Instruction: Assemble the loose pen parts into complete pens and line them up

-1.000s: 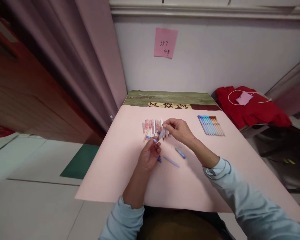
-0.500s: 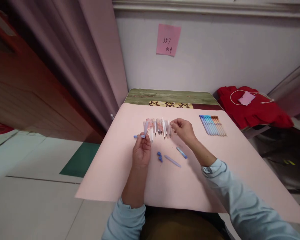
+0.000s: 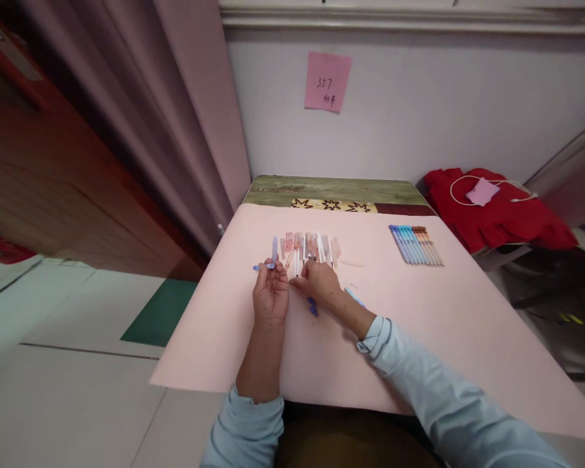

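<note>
My left hand (image 3: 272, 294), palm up, is closed on blue pen parts: a short blue pen piece (image 3: 262, 266) lies across its fingertips and a translucent lilac pen barrel (image 3: 275, 248) stands up from them. My right hand (image 3: 318, 281) is beside it, its fingers pinched together; whatever they hold is too small to make out. Beyond both hands lies a row of pink and clear pen barrels (image 3: 289, 242) with white ink refills (image 3: 320, 246) among them. Small dark blue pen caps (image 3: 312, 307) lie below my right hand, and a light blue pen piece (image 3: 355, 298) shows past the forearm.
Blue and brown-topped pens (image 3: 414, 246) lie side by side at the right of the pink-covered table (image 3: 214, 344). A pale thin piece (image 3: 351, 263) is right of the barrels. Red cloth (image 3: 497, 218) with a white cord is beyond the table's right side.
My right hand has moved left and nearer, from the right end of the row to beside my left hand. Its forearm now covers the lilac barrel on the table. My left hand shifted slightly left.
</note>
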The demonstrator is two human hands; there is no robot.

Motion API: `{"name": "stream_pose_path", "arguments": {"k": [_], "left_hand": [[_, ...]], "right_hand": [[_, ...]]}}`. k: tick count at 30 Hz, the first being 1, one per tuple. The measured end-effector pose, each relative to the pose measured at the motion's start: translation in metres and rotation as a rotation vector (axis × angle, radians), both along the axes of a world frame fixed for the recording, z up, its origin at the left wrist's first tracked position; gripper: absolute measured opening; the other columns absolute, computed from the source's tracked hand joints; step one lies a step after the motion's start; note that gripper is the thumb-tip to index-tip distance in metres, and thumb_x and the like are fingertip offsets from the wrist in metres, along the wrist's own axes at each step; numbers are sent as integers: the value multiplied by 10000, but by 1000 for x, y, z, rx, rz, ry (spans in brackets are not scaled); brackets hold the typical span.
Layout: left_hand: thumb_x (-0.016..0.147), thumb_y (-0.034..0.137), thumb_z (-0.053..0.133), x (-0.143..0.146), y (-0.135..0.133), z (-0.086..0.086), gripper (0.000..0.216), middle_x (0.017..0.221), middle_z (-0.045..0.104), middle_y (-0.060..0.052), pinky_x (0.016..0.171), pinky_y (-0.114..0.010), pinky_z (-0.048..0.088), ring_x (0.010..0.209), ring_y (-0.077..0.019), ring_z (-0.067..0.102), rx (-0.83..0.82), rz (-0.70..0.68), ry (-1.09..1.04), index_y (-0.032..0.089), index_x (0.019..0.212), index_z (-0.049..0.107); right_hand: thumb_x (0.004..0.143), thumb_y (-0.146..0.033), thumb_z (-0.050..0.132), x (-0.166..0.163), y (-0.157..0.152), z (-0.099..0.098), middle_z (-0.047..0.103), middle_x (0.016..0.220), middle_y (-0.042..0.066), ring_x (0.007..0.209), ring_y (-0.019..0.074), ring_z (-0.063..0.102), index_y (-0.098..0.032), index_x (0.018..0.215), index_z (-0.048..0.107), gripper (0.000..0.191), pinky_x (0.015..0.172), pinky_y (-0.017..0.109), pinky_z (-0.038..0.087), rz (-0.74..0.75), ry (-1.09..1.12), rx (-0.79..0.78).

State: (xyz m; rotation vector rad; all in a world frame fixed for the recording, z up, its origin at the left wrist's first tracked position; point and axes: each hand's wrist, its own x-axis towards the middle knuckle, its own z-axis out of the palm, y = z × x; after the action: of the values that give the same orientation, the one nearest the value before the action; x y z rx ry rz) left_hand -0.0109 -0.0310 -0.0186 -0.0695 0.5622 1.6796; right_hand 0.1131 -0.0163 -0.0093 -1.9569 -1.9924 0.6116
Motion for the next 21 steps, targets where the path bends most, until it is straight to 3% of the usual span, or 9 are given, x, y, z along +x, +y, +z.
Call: {"name": "stream_pose_path", "arguments": {"k": [6, 12, 16, 21], "left_hand": [[1002, 154, 433, 3, -1, 4, 289, 885, 716, -99, 708, -188, 577, 774, -95, 677, -15, -18, -35, 89, 829, 655], [1000, 158, 443, 5, -2, 6, 296, 832, 703, -79, 733, -194, 574, 791, -100, 676, -11, -28, -53, 92, 805, 657], [999, 158, 446, 5, -2, 6, 289, 841, 703, -85, 720, -188, 574, 775, -96, 670, -31, -20, -44, 89, 810, 654], [1006, 176, 436, 6, -2, 7, 299, 838, 701, -78, 704, -186, 576, 774, -95, 671, -33, -25, -53, 90, 812, 646]], "right_hand": [[809, -297, 626, 4, 2, 1, 741, 881, 108, 848, 214, 681, -178, 802, 721, 153, 702, 271, 469, -2, -60, -28], [796, -194, 558, 2, 3, 6, 746, 937, 174, 889, 265, 702, -141, 887, 758, 226, 722, 317, 507, -77, -134, -40], [764, -199, 593, -3, 8, 9, 736, 994, 212, 939, 302, 705, -114, 1012, 746, 304, 734, 345, 528, -92, -166, -84], [740, -263, 620, 9, -1, 13, 742, 974, 190, 930, 303, 710, -131, 973, 752, 299, 719, 338, 530, -82, -199, -149]]}}
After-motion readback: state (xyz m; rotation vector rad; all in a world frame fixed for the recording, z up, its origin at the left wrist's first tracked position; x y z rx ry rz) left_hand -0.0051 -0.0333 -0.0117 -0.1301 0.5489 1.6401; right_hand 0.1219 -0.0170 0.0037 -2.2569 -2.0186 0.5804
